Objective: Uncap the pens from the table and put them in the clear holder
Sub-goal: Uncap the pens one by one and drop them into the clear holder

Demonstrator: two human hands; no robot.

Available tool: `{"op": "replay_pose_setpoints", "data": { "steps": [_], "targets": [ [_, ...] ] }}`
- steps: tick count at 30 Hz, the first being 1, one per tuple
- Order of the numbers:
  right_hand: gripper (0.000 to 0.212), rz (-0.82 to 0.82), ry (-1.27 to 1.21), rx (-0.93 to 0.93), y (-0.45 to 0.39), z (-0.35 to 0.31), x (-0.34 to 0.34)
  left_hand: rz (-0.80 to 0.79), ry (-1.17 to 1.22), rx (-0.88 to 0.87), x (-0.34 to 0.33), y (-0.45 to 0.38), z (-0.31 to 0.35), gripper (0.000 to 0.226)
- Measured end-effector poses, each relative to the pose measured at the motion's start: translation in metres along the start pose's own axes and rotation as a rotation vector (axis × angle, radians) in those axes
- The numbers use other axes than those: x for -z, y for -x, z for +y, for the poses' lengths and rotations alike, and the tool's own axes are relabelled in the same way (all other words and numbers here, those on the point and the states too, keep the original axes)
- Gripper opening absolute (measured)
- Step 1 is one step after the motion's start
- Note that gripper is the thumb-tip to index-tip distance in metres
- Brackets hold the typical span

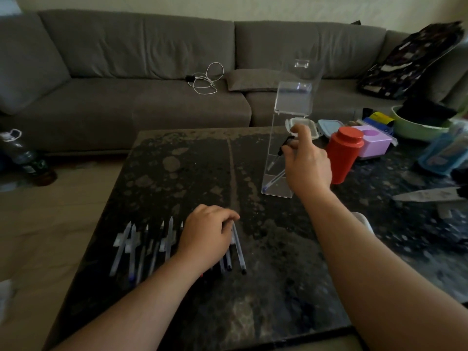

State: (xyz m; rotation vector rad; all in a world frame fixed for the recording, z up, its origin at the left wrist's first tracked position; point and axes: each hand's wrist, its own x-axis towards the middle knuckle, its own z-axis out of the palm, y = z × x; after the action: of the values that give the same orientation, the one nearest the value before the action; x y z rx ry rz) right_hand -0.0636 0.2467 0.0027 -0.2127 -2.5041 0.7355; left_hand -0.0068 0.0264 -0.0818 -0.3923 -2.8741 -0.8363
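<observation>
The right hand [305, 160] pinches a black cap beside the clear holder [286, 148], risking a nudge that topples it; the left hand [206, 234] curls over pens [141, 245] on the surface.

I count: clear holder [291, 127], one; pens inside it [274, 177], two; red bottle [342, 155], one; lidded tubs [326, 126], two.

Pens [141, 247] lie left of the holder [283, 153] on the table [266, 274].
</observation>
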Motion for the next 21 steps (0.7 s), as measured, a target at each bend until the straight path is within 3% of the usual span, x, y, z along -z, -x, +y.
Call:
{"op": "replay_pose_setpoints", "data": {
  "steps": [2, 8, 14, 18, 21],
  "targets": [
    [0.030, -0.029, 0.038, 0.003, -0.003, 0.003, -0.004, 0.012, -0.052, 0.018, -0.001, -0.001, -0.001, 0.028],
    [0.052, -0.131, 0.082, 0.013, -0.008, 0.003, -0.007, -0.016, -0.089, 0.022, -0.001, -0.001, -0.004, 0.027],
    [0.058, -0.359, 0.150, 0.032, -0.008, 0.004, -0.005, -0.018, -0.089, 0.014, 0.001, 0.001, -0.003, 0.026],
    [0.066, -0.262, 0.097, 0.107, 0.002, 0.010, -0.005, -0.020, -0.160, 0.026, 0.005, -0.001, -0.005, 0.025],
    [0.051, -0.075, 0.070, 0.307, 0.026, 0.008, -0.006, -0.072, -0.230, 0.062, 0.008, -0.004, -0.008, 0.024]
  ]
}}
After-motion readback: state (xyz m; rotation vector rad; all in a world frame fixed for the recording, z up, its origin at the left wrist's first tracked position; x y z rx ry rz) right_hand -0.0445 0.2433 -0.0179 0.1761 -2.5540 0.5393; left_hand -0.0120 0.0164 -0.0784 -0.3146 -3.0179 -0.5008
